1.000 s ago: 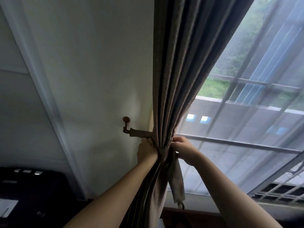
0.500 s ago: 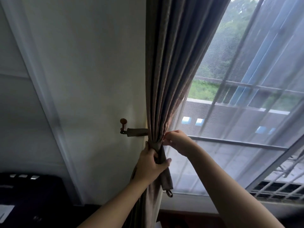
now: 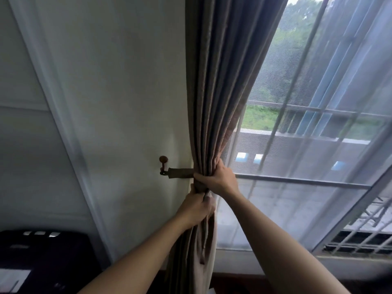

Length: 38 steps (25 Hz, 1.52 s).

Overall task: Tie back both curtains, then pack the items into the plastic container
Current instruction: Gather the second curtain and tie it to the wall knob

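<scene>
A grey-brown curtain [image 3: 214,85] hangs gathered into folds beside the window. A matching fabric tieback [image 3: 180,173] runs from a brown wall hook [image 3: 163,164] to the bunched curtain. My right hand [image 3: 218,178] grips the gathered folds at tieback height. Just below it, my left hand [image 3: 196,209] is closed on the curtain and the hanging end of the tieback. The plastic container is out of view.
White wall [image 3: 118,81] to the left of the curtain. A sheer white curtain [image 3: 318,145] covers the barred window on the right. A black device [image 3: 42,259] sits at the lower left, and the window sill [image 3: 350,266] runs along the lower right.
My right hand moved from beside the curtain to wrap around the gathered folds. My left hand slid lower along the curtain, and the tieback's loose end is now hidden in it.
</scene>
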### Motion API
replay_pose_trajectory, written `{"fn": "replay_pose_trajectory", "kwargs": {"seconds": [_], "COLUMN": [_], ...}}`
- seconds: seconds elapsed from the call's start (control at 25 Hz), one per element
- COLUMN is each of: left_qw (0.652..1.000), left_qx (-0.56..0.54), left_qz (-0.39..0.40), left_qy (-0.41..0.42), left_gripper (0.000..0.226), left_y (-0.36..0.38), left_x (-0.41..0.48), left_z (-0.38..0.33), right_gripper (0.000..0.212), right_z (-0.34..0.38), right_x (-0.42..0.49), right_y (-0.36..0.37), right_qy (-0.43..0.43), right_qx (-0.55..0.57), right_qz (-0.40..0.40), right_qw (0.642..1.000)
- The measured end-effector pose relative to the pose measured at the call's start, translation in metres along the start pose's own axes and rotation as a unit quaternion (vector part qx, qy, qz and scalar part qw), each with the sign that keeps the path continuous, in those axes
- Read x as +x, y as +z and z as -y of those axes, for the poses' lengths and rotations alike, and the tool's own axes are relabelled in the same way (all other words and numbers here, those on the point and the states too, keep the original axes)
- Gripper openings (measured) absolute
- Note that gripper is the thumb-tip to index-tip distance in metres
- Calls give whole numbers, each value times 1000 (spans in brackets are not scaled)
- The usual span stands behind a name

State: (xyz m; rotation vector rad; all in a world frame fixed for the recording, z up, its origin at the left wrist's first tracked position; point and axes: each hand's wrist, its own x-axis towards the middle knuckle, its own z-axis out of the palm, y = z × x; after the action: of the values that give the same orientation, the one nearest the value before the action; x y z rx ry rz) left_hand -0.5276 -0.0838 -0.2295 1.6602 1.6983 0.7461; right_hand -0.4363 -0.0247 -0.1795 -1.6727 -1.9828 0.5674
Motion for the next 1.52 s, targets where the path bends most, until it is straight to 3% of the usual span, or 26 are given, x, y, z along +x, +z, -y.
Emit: {"fn": "replay_pose_trajectory", "kwargs": {"seconds": [0.08,0.2,0.32,0.44,0.56,0.68,0.76,0.88,0.96,1.12,1.28,1.36,1.52], "left_qw": [999,985,967,947,945,928,938,973,976,993,956,946,947], "left_qx": [1,149,238,309,324,367,336,157,104,-75,-287,-297,-150], "left_qz": [-2,-60,-87,-65,-3,-13,13,156,171,77,-61,-126,-266], "left_qy": [-34,-59,6,64,51,72,86,72,80,41,-17,-37,-97], "left_gripper": [46,46,50,40,43,36,27,14,10,3,7,8,18], "left_y": [-12,-26,-31,-33,-48,-69,-83,-112,-135,-150,-130,-114,-90], "left_x": [-1,-5,-21,-36,-43,-38,-32,-12,5,33,55,70,95], "left_z": [-4,-14,-17,-16,-15,-8,-3,20,39,79,110,112,107], "right_gripper": [68,58,55,54,54,54,54,54,52,46,44,42,41], "right_z": [-1,-4,-4,-6,-8,-11,-12,-13,-13,-10,-5,-1,5], "right_x": [-3,-4,-5,-6,-4,1,2,1,2,-1,-4,-4,1], "right_y": [4,5,4,3,1,0,1,0,2,9,16,22,32], "right_qy": [1,5,6,4,4,-1,-5,-10,-11,-12,-1,5,18], "right_qx": [30,49,76,76,83,81,77,82,87,101,108,103,86], "right_qz": [-23,-29,-27,-30,-22,-19,-19,-30,-41,-63,-93,-110,-127], "right_qw": [999,998,997,997,996,997,997,996,995,993,990,989,988]}}
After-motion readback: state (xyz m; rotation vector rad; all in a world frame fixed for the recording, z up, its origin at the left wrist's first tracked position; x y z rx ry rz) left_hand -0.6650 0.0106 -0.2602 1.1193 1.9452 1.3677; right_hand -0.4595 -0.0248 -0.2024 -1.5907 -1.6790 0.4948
